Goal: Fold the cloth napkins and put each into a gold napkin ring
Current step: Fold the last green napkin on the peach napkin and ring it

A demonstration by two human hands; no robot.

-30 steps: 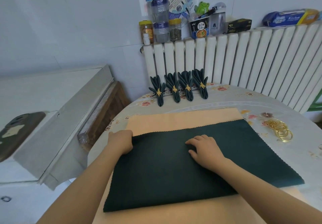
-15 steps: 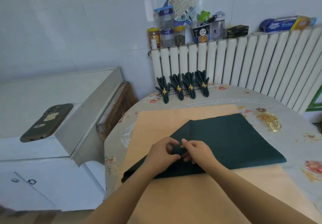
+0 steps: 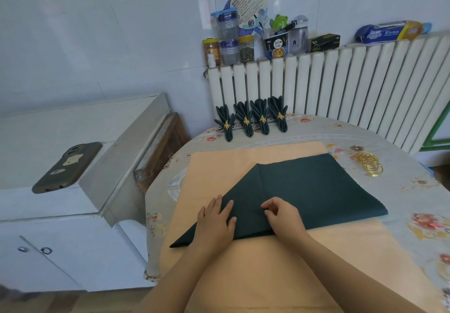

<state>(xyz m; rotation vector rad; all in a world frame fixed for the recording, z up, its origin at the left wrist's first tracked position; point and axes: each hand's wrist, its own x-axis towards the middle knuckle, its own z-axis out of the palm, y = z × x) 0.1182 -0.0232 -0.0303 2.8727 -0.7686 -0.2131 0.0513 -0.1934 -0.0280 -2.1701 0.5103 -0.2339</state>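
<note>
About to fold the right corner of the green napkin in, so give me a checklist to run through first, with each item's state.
1. Left corner folded in on the dark green napkin: ok.
2. Left hand lying flat on that fold: ok.
3. Right hand at the napkin's near-edge centre: ok; actual grip cannot tell.
4. Right half flat on the peach mat: ok.
5. Loose gold rings clear of the napkin: ok.
6. Four finished napkins out of the way: ok.

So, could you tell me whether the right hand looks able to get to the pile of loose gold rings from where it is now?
Probably yes. The right hand rests on the dark green napkin, and the gold rings lie to its far right on the table, with only flat cloth between them. It would need a forward stretch.
</note>
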